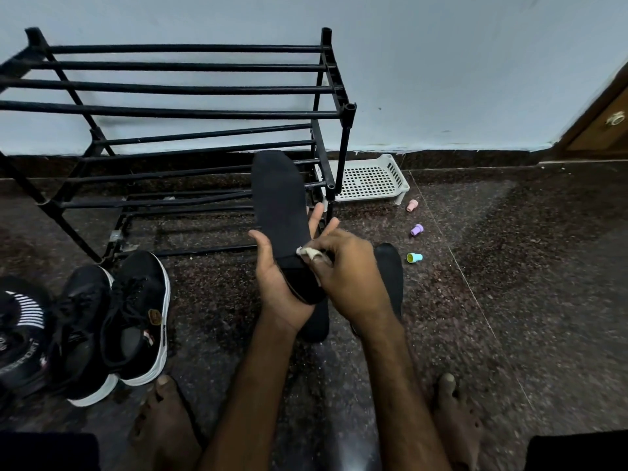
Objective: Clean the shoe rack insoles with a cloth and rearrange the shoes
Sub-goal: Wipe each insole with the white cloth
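A black insole is held up in front of the black metal shoe rack. My left hand grips its heel end from below, thumb on the left edge. My right hand pinches a small white cloth against the insole's right side. Two more black insoles lie on the floor under my hands, one showing to the right, one below. A pair of black shoes with white soles stands on the floor at left. The rack's shelves hold no shoes.
Another black shoe with white stripes lies at the far left. A white perforated plastic tray sits by the wall right of the rack. Three small plastic pieces, pink, purple and teal, lie on the dark granite floor. My bare feet are below.
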`<state>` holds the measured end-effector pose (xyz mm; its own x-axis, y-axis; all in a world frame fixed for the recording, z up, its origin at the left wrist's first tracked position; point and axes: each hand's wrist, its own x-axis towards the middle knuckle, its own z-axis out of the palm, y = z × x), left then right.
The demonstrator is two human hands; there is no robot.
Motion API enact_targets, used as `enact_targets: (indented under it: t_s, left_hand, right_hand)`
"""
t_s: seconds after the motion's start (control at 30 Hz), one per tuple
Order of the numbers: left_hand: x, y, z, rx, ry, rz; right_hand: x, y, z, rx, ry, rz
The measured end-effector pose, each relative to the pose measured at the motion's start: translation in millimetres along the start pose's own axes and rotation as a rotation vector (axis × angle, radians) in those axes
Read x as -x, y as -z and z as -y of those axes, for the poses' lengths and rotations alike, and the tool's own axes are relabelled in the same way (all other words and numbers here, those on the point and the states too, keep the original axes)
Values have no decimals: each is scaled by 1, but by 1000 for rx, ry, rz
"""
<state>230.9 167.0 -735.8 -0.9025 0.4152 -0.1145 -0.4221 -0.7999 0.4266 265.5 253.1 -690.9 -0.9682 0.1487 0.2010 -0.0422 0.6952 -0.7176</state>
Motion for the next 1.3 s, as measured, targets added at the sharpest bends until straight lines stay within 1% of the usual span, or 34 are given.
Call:
enact_targets:
  t_s: [0.03, 0.07, 0.17, 0.2, 0.23, 0.33, 0.37, 0.4, 0.5, 0.53, 0.57, 0.63, 0.67, 0.7, 0.73, 0.77, 0.83, 0.87, 0.9, 0.93, 0.97, 1.03, 1.1, 1.17, 1.23, 1.3]
  left_hand:
    - [1, -2, 1, -26, 21, 2]
    - [2, -2, 2, -46, 36, 11]
    - [3, 0, 1, -57, 17, 4]
    - [3, 0, 0, -39, -5, -3]
    - [3, 0, -1, -12, -25, -3]
    - [2, -3, 0, 9, -48, -19]
    - [2, -4, 0, -5, -45, -28]
    - [2, -3, 0, -12, -45, -35]
    - [1, 5, -1, 1, -65, -40]
    - [0, 8, -2, 7, -89, -47]
    - [-1, 9, -3, 15, -108, -51]
    - [-2, 5, -4, 20, -120, -47]
    - [-2, 3, -3, 13, -122, -58]
    - [-2, 1, -3, 4, -123, -73]
    - [-1, 1, -3, -5, -127, -103]
    - [-1, 3, -3, -5, -130, -130]
    - [-2, 10, -5, 8, -136, -151]
    - [-2, 12, -8, 10, -132, -154]
    - [-3, 12, -11, 9, -121, -147]
    - [-5, 13, -14, 7, -102, -134]
    - [-6, 13, -16, 1, -84, -125]
    - [-7, 14, -20, -21, -53, -129]
    - [-5, 15, -23, -51, -32, -128]
    - [-3, 18, -25, -117, -35, -126]
    - [-3, 22, -28, -240, -77, -124]
    - [-3, 25, -30, -355, -111, -113]
  right_hand:
    - [0, -5, 5, 20, 5, -31]
    - [1, -9, 11, 0, 6, -26]
    - [6, -10, 18, -128, 10, 119]
    - [7, -9, 16, -123, 12, 120]
    - [6, -9, 12, -84, -4, 74]
    - [2, -8, 6, 106, -128, -158]
    - [2, -9, 7, 123, -142, -170]
    - [2, -10, 9, 87, -132, -124]
    - [4, -9, 17, -143, -95, 200]
    - [4, -10, 16, -162, -85, 231]
    - [3, -11, 14, -131, -83, 188]
    - [4, -13, 9, 10, -91, -14]
    - [6, -14, 8, 49, -102, -73]
    - [6, -14, 8, 45, -116, -65]
    - [7, -13, 7, 12, -136, 9]
    - [7, -12, 6, -42, -158, 124]
    - [7, -7, 2, -224, -208, 345]
    - [8, -4, -2, -346, -235, 405]
    - [10, -2, -6, -466, -260, 421]
    - [11, 0, -11, -548, -275, 390]
    - [12, 2, -15, -586, -277, 321]
    - [10, 5, -20, -614, -283, 164]
    - [8, 9, -22, -663, -310, 48]
    - [6, 13, -25, -708, -337, -37]
    - [6, 14, -31, -711, -356, -109]
    - [8, 12, -37, -696, -369, -140]
